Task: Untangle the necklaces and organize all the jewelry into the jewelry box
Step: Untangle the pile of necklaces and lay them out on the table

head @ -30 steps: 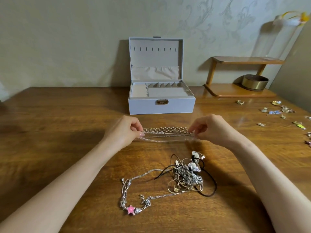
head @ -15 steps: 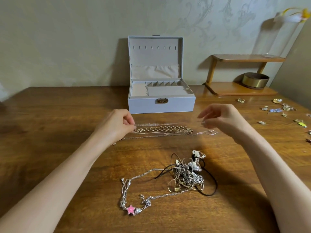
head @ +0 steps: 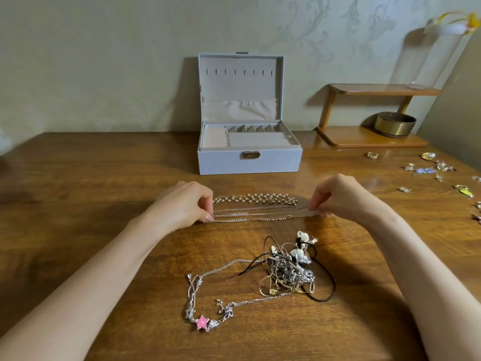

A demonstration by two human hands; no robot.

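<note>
A thin gold chain (head: 260,214) lies stretched flat across the wooden table, doubled into several strands. My left hand (head: 182,204) pinches its left end and my right hand (head: 343,196) pinches its right end. Just beyond it lies a chunkier gold beaded necklace (head: 256,198). Nearer to me sits a tangle of silver and gold chains with a black cord (head: 291,272), and a silver chain with a pink star charm (head: 203,321) trails out to its left. The grey jewelry box (head: 250,162) stands open behind, lid upright.
Several small earrings and charms (head: 440,168) are scattered at the table's right side. A wooden two-tier stand (head: 369,139) with a brass bowl (head: 395,124) sits at the back right against the wall.
Both hands have come down to the table and apart, laying the thin chain stretched out below the beaded necklace; half a second ago they were lifted and wider.
</note>
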